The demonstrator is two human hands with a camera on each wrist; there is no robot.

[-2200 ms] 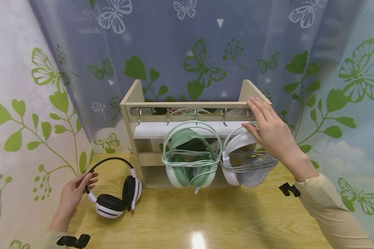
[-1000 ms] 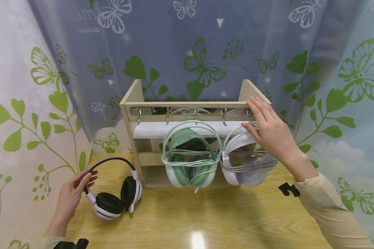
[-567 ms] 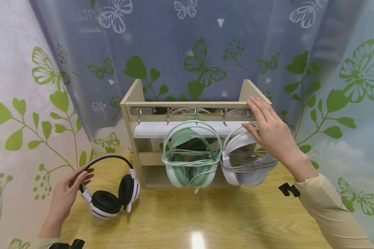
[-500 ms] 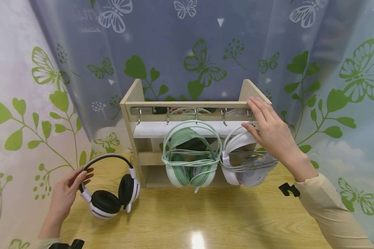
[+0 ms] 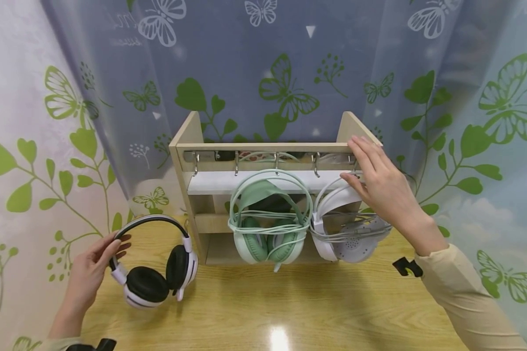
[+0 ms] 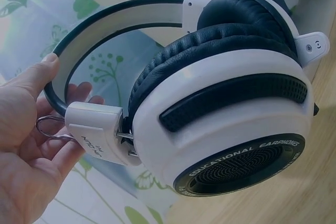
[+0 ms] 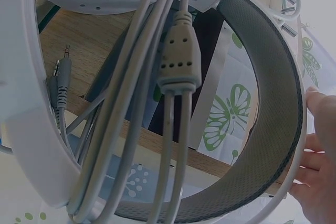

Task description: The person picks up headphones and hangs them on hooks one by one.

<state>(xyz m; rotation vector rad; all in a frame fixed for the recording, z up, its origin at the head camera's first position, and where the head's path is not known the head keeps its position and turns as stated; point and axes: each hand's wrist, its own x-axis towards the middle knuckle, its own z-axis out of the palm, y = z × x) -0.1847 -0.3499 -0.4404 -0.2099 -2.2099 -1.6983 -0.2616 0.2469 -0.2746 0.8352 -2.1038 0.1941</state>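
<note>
My left hand (image 5: 86, 273) pinches the headband of black-and-white headphones (image 5: 146, 284) between thumb and fingers, at the left of the rack. In the left wrist view these headphones (image 6: 236, 108) have black ear pads and lettering on the outer cup. My right hand (image 5: 388, 190) rests with fairly straight fingers on the right end of the wooden rack (image 5: 263, 146). Its thumb lies beside the headband of white headphones (image 5: 328, 243) hanging there. In the right wrist view the fingertips reach the headband (image 7: 278, 87), whose grey cable (image 7: 123, 103) is bundled across it.
Green headphones (image 5: 285, 239) with a wound cable hang at the rack's middle hook. Other metal hooks (image 5: 196, 163) line the top rail. A white shelf (image 5: 211, 183) sits below them. The rack stands on a wood-grain table (image 5: 228, 302) before a butterfly-print curtain (image 5: 263, 39).
My left hand has drawn the black-and-white headphones slightly left and tilted them a little. My right hand and the hanging headphones stay where they were.
</note>
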